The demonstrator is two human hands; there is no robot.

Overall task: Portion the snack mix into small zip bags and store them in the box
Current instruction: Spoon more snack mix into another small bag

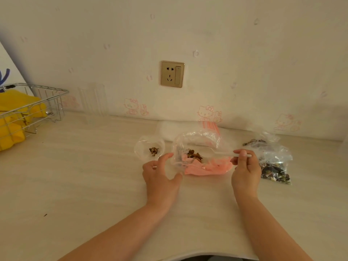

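Left hand (160,174): rests on the worktop (84,176) with fingers and thumb spread in a loose curve, the fingertips touching the left edge of the open zip bag (195,147); whether it actually pinches the plastic cannot be told
Right hand (244,166): fingers curled, pinching the handle end of a clear plastic spoon (226,153) held roughly level, pointing toward the left hand
Open zip bag: clear, mouth gaping upward, standing between the two hands and just beyond them; a small heap of brown snack mix (194,155) lies inside, near the spoon's bowl
Pink sheet (209,167): crumpled pink plastic lying flat between the hands, under and in front of the open bag
Small portion (150,148): a clear bag or cup, which one cannot be told, just beyond the left hand's fingertips, holding a few brown pieces
Supply bag (275,166): crumpled clear bag of dark mixed pieces, just to the outer side of the right hand, touching the worktop
White holder (173,129): a pale flat shape against the wall, beyond both hands; too washed out to identify
Wire basket (32,110): far out past the left hand, holding yellow items (13,127)
Wall socket (172,74): on the wall above the bags
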